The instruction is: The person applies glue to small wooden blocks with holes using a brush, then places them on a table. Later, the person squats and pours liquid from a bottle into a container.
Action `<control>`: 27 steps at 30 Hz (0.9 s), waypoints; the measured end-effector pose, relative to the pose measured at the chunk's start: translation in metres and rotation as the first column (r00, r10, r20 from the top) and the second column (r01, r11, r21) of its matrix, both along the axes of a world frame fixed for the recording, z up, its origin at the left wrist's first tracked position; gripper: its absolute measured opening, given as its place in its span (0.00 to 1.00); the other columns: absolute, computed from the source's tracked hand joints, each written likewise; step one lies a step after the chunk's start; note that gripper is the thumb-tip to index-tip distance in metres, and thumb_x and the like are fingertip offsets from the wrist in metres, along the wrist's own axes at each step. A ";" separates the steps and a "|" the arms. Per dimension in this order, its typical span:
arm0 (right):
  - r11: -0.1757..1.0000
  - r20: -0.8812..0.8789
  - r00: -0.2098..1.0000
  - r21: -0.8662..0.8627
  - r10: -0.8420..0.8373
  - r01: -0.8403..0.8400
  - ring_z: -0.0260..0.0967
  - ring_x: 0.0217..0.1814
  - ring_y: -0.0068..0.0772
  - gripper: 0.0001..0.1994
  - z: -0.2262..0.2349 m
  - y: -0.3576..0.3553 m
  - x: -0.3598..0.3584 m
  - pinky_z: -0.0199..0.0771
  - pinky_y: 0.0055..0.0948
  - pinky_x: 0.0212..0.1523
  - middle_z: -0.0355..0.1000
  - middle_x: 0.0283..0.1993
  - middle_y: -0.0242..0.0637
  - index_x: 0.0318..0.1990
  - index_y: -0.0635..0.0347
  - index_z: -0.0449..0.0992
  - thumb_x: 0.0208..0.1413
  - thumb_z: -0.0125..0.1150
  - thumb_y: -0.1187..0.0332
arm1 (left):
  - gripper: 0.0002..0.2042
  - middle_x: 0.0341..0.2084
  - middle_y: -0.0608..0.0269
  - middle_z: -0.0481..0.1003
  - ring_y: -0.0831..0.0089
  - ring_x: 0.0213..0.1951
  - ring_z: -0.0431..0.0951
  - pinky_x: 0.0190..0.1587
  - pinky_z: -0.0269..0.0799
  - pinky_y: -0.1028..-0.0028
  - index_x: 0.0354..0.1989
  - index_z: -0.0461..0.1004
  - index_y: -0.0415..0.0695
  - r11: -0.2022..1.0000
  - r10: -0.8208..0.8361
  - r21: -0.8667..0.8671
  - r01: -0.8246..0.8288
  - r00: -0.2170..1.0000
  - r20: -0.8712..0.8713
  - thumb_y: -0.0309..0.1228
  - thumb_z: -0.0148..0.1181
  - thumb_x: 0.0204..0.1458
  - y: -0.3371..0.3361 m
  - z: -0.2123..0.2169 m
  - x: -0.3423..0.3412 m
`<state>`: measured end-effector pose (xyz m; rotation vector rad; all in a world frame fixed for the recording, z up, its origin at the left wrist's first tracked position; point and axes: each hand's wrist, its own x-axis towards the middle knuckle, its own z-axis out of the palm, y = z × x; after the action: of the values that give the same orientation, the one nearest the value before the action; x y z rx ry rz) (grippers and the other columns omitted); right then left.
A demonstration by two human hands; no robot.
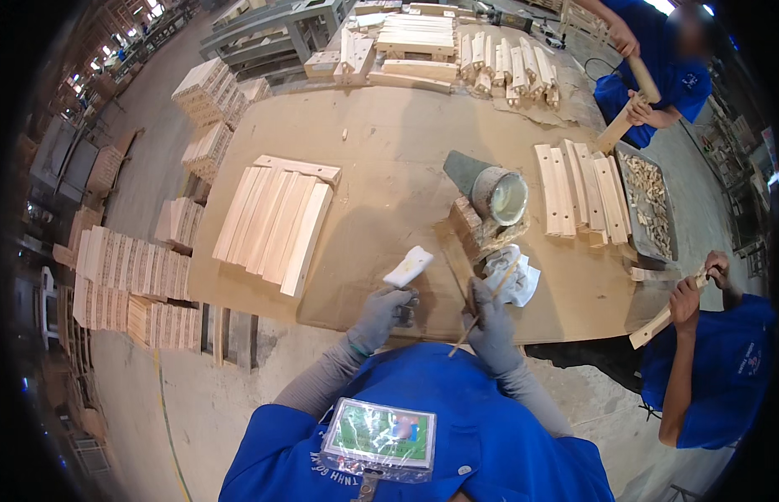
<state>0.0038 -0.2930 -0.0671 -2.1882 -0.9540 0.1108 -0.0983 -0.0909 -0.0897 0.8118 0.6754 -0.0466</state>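
Observation:
My left hand [385, 314], in a grey glove, is closed on a white pad [408, 266] with a faint yellowish stain; the pad sticks up past the fingers. My gloved right hand [491, 322] is closed round a thin wooden stick [506, 279], which slants across it. A wooden strip [456, 261] runs from a wood block [465, 224] to the right hand's fingers; whether they grip it too, I cannot tell. A tilted round can [501, 197] with pale stuff inside rests beside the block. Crumpled white cloth [516, 283] lies just beyond the right hand.
Light wooden slats [276, 219] lie side by side on the cardboard-covered table [364, 192]. More curved slats [580, 188] and a tray of small wooden pieces [649, 197] are at the right. Two people in blue handle wood there. Stacked timber [125, 263] stands left on the floor.

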 end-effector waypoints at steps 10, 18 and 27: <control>0.991 0.095 0.990 0.098 -0.101 0.092 0.70 0.49 0.51 0.31 0.014 -0.049 0.001 0.72 0.38 0.46 0.69 0.52 0.51 0.60 0.61 0.63 0.44 0.63 0.77 | 0.24 0.31 0.56 0.77 0.68 0.33 0.78 0.37 0.73 0.71 0.46 0.71 0.33 0.419 -0.088 0.789 0.449 0.885 -0.457 0.40 0.61 0.45 0.025 0.002 -0.030; 0.957 -0.052 0.987 0.244 -0.150 0.159 0.67 0.57 0.38 0.29 0.014 -0.060 0.001 0.69 0.29 0.54 0.65 0.57 0.49 0.58 0.70 0.63 0.45 0.62 0.83 | 0.15 0.28 0.54 0.75 0.58 0.34 0.76 0.38 0.71 0.65 0.38 0.76 0.41 0.031 -0.189 0.940 0.340 0.925 -0.328 0.38 0.59 0.46 0.029 -0.044 -0.015; 0.884 -0.122 0.939 0.317 -0.322 0.344 0.66 0.56 0.37 0.29 0.014 -0.068 0.012 0.68 0.30 0.54 0.65 0.57 0.49 0.58 0.71 0.62 0.46 0.63 0.82 | 0.11 0.27 0.54 0.75 0.61 0.29 0.76 0.33 0.70 0.66 0.32 0.78 0.40 0.179 -0.031 0.980 0.088 0.996 -0.084 0.36 0.59 0.48 0.094 -0.011 0.054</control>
<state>0.0163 -0.3613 -0.0531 -1.9811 -0.5016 -0.1348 -0.0441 0.0034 -0.1002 2.1723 0.6705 0.3704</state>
